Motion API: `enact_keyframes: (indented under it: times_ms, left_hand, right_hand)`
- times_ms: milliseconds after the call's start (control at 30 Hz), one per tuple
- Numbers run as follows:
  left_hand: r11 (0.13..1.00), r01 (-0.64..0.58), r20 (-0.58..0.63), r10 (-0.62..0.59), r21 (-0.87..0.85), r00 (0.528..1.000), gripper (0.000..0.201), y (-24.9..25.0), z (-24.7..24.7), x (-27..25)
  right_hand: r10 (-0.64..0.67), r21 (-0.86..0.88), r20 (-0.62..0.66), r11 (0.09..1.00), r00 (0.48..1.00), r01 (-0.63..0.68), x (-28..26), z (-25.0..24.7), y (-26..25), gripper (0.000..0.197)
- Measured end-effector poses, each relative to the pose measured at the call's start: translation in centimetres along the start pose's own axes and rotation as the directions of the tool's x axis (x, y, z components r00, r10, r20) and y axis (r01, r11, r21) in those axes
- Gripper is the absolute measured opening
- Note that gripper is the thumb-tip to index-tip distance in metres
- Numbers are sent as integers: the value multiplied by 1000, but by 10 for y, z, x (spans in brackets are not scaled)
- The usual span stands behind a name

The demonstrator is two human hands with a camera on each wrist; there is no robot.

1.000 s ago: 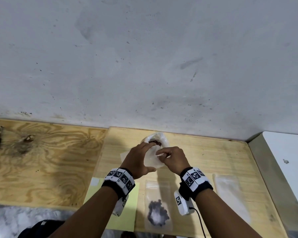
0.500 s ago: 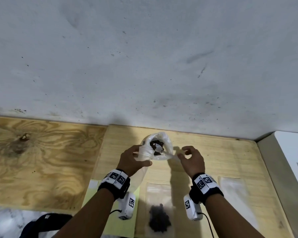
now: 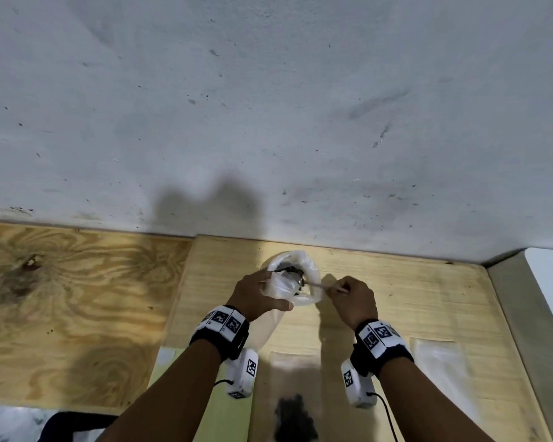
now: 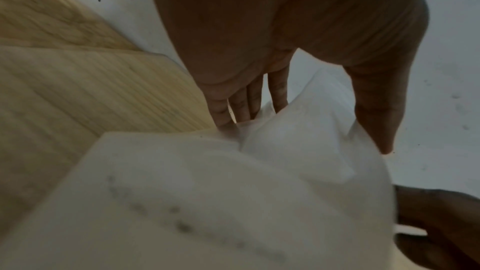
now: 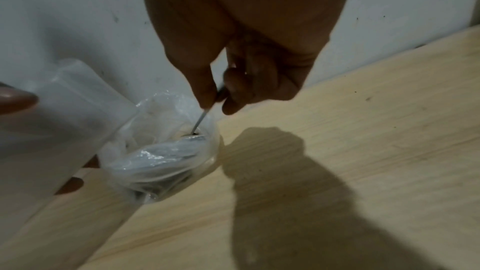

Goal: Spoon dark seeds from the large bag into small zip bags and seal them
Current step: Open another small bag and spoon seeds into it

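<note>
The large clear bag point(image 3: 310, 275) stands open on the pale wooden board, with dark seeds point(image 3: 289, 270) in its mouth. My right hand point(image 3: 342, 290) pinches the handle of a thin spoon point(image 3: 318, 284); in the right wrist view the spoon point(image 5: 201, 120) dips into the large bag point(image 5: 161, 163). My left hand point(image 3: 268, 291) grips a small translucent zip bag point(image 3: 270, 330) by its top, right beside the large bag's left rim. In the left wrist view the zip bag point(image 4: 182, 192) fills the foreground. Whether the spoon bowl carries seeds is hidden.
A small zip bag holding dark seeds point(image 3: 296, 409) lies flat near the front edge. An empty zip bag point(image 3: 441, 371) lies to the right. A yellow-green sheet point(image 3: 227, 422) lies under my left forearm. A grey wall point(image 3: 268, 122) rises behind, a white cabinet point(image 3: 549, 282) stands at right.
My hands, close together at the large bag's mouth a second ago, have drawn apart. The right hand has shifted right, holding the spoon by its handle with the bowl in the bag.
</note>
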State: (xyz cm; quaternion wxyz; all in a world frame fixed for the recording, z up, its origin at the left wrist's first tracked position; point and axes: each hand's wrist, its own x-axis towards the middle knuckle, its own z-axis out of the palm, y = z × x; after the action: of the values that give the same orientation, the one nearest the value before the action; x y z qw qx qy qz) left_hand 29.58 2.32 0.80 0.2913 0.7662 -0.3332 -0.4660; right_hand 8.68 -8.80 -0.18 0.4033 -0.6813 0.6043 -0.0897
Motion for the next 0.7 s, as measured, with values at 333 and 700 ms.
enact_keyframes:
  times_ms: [333,700]
  left_hand:
    - [990,-23,10,24,-139,1000,86,-9,-12,1]
    - [998,-67,24,67,-14,997,97,-14,-10,3]
  right_hand:
    - [-137,70,-301,984,944,165,-12,20,-9,19]
    - [117,427,-264,904,957,7,-16,48,-11,27]
